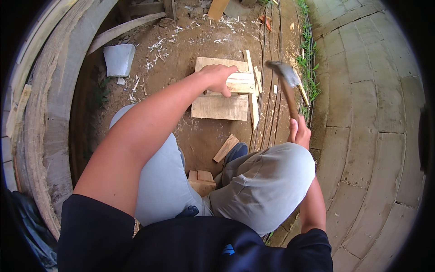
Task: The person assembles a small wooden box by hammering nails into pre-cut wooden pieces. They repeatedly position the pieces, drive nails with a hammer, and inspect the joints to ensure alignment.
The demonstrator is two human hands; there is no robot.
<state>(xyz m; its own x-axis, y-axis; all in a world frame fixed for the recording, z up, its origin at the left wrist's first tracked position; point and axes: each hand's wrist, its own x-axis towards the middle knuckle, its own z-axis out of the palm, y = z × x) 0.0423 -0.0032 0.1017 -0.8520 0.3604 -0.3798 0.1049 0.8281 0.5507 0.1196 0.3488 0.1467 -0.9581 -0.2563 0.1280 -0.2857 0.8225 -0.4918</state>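
Note:
My left hand [219, 78] reaches forward and grips a pale wooden block [240, 83], its thumb on the near side and its fingers over the far side. The block lies across a wider wooden board [219, 109] on the ground in front of me. In my right hand [300, 132], raised beside my right knee, is the wooden handle of a hammer [289, 99]. The hammer's metal head is up, to the right of the block and apart from it. A long thin wood strip [254, 111] lies along the board's right edge.
A short wood offcut [225, 148] lies by my right shoe [236, 152]. Another wooden block [201, 183] sits between my legs. Thin dark rods [271, 41] run along the right, before a block wall [376, 113]. A whitish stone [119, 60] and large timbers [50, 104] are at left.

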